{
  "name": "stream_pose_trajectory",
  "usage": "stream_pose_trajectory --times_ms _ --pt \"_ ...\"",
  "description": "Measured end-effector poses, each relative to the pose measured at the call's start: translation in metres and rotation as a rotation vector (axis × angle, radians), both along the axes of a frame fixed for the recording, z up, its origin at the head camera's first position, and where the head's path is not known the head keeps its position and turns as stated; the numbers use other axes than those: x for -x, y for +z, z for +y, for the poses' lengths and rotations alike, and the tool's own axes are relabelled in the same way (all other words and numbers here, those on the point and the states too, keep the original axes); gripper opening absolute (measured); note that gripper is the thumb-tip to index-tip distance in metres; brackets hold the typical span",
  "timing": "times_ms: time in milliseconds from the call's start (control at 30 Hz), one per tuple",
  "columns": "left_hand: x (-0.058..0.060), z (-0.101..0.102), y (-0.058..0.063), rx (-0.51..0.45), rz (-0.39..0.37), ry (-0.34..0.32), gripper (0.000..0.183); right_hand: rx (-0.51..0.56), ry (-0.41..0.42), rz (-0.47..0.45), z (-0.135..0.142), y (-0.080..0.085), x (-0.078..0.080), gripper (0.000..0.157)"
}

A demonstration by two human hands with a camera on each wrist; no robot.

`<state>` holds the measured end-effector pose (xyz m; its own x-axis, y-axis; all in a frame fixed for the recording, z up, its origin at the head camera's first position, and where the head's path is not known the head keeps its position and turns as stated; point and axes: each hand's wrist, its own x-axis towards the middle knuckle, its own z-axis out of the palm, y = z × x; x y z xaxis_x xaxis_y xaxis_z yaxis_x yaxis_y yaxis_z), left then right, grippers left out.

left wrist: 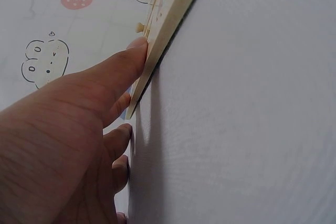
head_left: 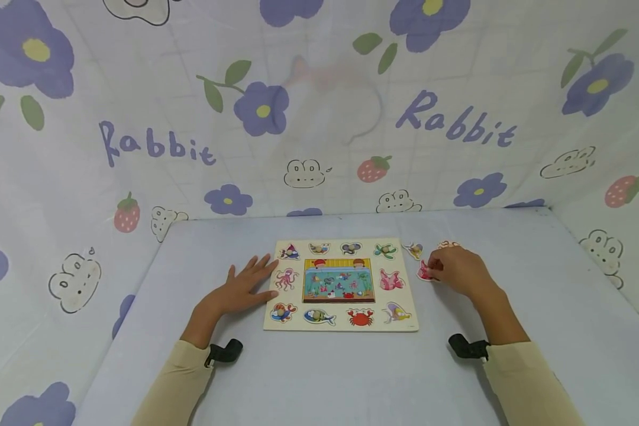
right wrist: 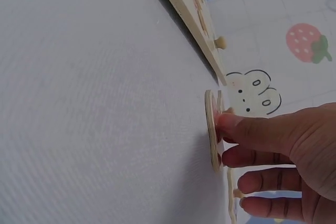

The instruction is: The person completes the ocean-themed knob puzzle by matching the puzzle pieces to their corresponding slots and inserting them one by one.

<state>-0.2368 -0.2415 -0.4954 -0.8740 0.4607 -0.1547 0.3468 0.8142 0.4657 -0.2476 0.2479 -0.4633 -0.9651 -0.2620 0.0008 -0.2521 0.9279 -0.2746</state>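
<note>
A wooden puzzle board (head_left: 341, 324) with sea-animal pictures lies on the table. My left hand (head_left: 247, 286) rests at its left edge, fingers spread, the thumb (left wrist: 137, 51) on the board's rim in the left wrist view. To the right of the board, my right hand (head_left: 460, 269) pinches a pink puzzle piece (head_left: 424, 271) between thumb and forefinger. In the right wrist view, the held piece (right wrist: 211, 129) shows its pale wooden edge, its knob largely hidden by the fingertips. Another fish-shaped piece (head_left: 414, 250) lies just behind it, and an orange-and-white piece (head_left: 447, 244) is partly covered by the hand.
Knobbed pieces such as a green turtle (head_left: 386, 251) and a striped fish (head_left: 318, 316) sit in the board. Pictures of an octopus (head_left: 286, 279) and a red crab (head_left: 360, 318) show no knobs. A patterned curtain (head_left: 319, 136) hangs behind the white table (head_left: 319, 378).
</note>
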Motion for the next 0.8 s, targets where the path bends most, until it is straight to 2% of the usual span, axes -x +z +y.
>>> stream_pose_trajectory --times_ms 500,800 --pt "-0.001 0.001 0.001 0.003 0.002 -0.002 0.079 0.017 0.019 0.005 -0.014 0.017 -0.006 0.013" --pt "-0.002 0.001 0.001 0.003 0.004 -0.001 0.079 0.031 0.056 0.043 -0.026 0.02 -0.01 0.009"
